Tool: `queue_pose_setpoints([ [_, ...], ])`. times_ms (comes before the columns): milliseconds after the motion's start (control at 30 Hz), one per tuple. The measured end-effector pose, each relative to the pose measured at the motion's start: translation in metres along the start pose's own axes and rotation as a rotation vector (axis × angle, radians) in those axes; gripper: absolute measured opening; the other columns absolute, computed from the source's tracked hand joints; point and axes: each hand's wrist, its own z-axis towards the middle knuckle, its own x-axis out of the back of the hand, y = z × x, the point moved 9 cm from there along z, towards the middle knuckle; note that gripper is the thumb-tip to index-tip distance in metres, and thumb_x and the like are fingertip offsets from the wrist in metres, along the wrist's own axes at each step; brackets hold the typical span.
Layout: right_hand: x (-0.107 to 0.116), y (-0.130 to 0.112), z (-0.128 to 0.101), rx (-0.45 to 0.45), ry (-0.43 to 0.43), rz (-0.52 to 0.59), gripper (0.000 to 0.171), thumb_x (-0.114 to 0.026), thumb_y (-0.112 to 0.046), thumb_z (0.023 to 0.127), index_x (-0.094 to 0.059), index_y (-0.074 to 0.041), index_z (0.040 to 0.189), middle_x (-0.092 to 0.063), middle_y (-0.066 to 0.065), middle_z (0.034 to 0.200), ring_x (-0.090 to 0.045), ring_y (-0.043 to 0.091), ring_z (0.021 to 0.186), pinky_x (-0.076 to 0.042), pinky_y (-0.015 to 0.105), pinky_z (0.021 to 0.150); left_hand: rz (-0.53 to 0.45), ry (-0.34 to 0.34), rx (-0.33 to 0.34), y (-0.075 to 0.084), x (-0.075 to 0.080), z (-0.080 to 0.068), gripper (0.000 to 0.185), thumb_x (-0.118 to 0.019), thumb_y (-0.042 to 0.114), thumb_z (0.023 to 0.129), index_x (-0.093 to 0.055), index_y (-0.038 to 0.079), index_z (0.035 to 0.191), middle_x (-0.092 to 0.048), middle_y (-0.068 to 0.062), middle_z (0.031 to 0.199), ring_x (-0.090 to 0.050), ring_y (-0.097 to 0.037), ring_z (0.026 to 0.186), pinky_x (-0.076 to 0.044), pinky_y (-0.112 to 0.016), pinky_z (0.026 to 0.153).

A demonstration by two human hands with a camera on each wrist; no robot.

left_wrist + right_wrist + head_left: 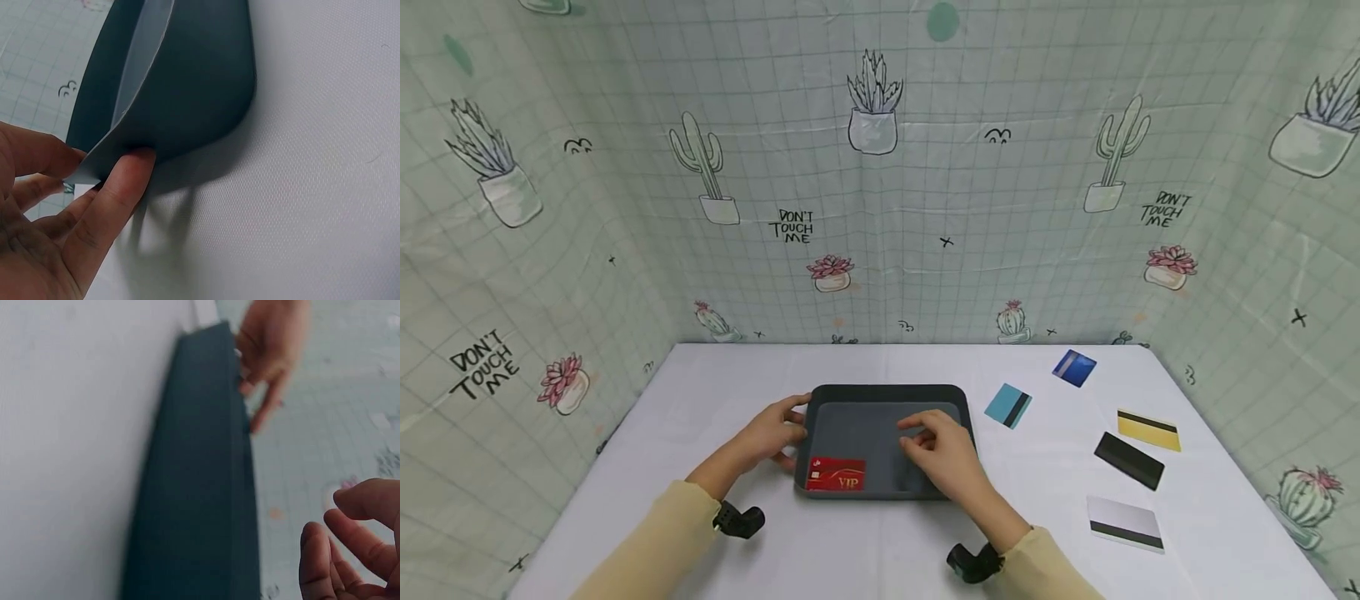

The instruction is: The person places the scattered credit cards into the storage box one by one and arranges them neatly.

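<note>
A dark grey tray (pixel 880 493) lies in the middle of the white table, with a red VIP card (pixel 837 474) in its near left corner. My left hand (pixel 772 432) is at the tray's left side, its fingertips touching the outer wall; the left wrist view shows a fingertip (pixel 134 172) pressed against that wall. Above the right half of the tray is my right hand (pixel 942 454), fingers loosely bent and apart. Nothing shows between those fingers in the right wrist view, where the hand (pixel 356 550) appears beside the tray wall (pixel 194 462).
Right of the tray lie several cards: a teal one (pixel 1008 406), a blue one (pixel 1074 367), a yellow one (pixel 1148 431), a black one (pixel 1129 461) and a silver one (pixel 1125 523). Patterned cloth (pixel 880 200) hangs behind and at both sides of the table.
</note>
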Motion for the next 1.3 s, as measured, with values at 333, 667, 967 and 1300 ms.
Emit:
queue_pose_setpoints([
  [333,0.078,0.02,0.003,-0.166,0.088,-0.095,0.027,-0.07,-0.023,0.098,-0.074,-0.01,0.121,-0.076,0.006,0.109,-0.071,0.023,0.099,-0.06,0.038,0.082,0.01,-0.001,0.002,0.001,-0.002,0.001,0.068,-0.058,0.001,0.097,-0.033,0.006,0.161,-0.051,-0.03,0.143,-0.068,-0.028,0.099,-0.063,-0.04,0.058],
  [667,0.114,0.039,-0.007,-0.216,0.072,-0.202,0.034,-0.068,-0.029,0.099,-0.073,-0.006,0.124,-0.076,0.012,0.115,-0.071,0.029,0.106,-0.06,0.044,0.086,0.014,0.005,0.005,0.0,-0.001,0.003,0.068,-0.057,0.0,0.097,-0.033,0.005,0.161,-0.05,-0.031,0.143,-0.068,-0.029,0.1,-0.063,-0.04,0.058],
  [967,0.13,0.061,-0.023,-0.283,0.049,-0.276,0.038,-0.067,-0.03,0.098,-0.071,-0.005,0.126,-0.074,0.015,0.119,-0.067,0.033,0.109,-0.06,0.044,0.082,0.011,0.001,0.012,0.001,-0.003,0.001,0.067,-0.057,0.0,0.098,-0.032,0.005,0.161,-0.05,-0.031,0.142,-0.068,-0.029,0.1,-0.063,-0.039,0.059],
  [1300,0.157,0.087,-0.038,-0.349,0.035,-0.475,0.043,-0.067,-0.029,0.096,-0.071,0.003,0.124,-0.072,0.023,0.119,-0.068,0.038,0.104,-0.058,0.054,0.085,0.019,0.0,0.006,0.002,-0.002,0.001,0.067,-0.057,0.0,0.098,-0.032,0.005,0.161,-0.051,-0.031,0.142,-0.068,-0.029,0.099,-0.063,-0.04,0.059],
])
